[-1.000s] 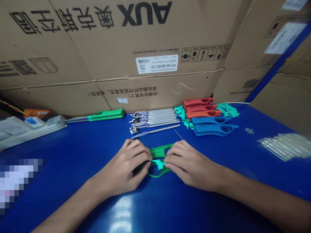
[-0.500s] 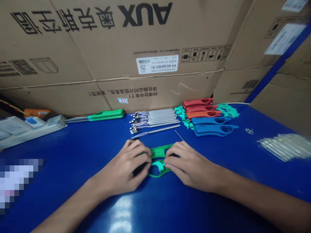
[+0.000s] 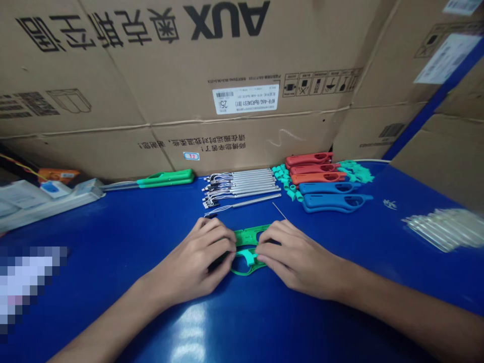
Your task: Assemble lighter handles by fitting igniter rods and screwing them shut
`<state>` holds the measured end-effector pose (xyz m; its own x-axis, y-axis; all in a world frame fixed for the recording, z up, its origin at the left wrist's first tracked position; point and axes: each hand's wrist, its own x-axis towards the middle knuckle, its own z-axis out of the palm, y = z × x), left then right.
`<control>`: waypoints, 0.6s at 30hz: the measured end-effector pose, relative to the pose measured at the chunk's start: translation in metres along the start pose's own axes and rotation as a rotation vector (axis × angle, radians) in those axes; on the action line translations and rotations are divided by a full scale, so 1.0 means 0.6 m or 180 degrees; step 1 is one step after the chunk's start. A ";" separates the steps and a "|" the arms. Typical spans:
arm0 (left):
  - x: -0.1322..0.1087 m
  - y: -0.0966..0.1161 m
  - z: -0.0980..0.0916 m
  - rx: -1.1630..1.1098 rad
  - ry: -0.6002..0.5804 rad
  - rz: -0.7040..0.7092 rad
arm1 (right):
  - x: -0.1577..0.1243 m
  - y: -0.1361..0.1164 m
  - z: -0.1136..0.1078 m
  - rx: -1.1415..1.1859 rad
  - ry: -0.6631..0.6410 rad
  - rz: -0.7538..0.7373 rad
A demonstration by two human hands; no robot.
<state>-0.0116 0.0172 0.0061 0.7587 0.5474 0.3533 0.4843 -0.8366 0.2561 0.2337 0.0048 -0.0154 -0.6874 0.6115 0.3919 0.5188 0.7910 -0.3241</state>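
Head view: my left hand (image 3: 206,257) and my right hand (image 3: 298,257) work low over the blue table (image 3: 245,322), and the near green shell (image 3: 245,273) lies between them, with the turquoise piece (image 3: 250,258) at its ring opening. My left fingers are curled and close together, pinching the left end of this shell; my right thumb and fingertips pinch its right end, touching the turquoise piece. The exact contact is hidden under my fingers. The far green shell (image 3: 247,236) is just behind. To do it well, I think I should hold the shell firm with the left, and guide the turquoise piece with light, even pressure from the right, because forcing it at an angle could make it jump out. The thin rod (image 3: 279,210) near my right knuckles better remains undisturbed.
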 end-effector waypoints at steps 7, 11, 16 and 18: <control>0.002 0.000 0.000 0.0081 -0.0010 0.0004 | 0.000 -0.002 -0.002 0.0002 -0.0089 0.0020; 0.000 0.000 0.000 0.0048 -0.0038 0.0009 | 0.000 -0.003 -0.004 -0.0011 -0.0144 0.0032; 0.000 0.001 -0.002 0.0043 -0.0061 0.0005 | 0.002 -0.005 -0.006 0.0017 -0.0216 0.0059; 0.001 0.002 -0.002 0.0077 -0.0056 0.0007 | 0.002 -0.007 -0.007 0.0006 -0.0208 0.0060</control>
<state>-0.0110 0.0165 0.0075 0.7671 0.5453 0.3378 0.4929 -0.8381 0.2336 0.2327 0.0025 -0.0102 -0.7094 0.6236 0.3285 0.5311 0.7793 -0.3326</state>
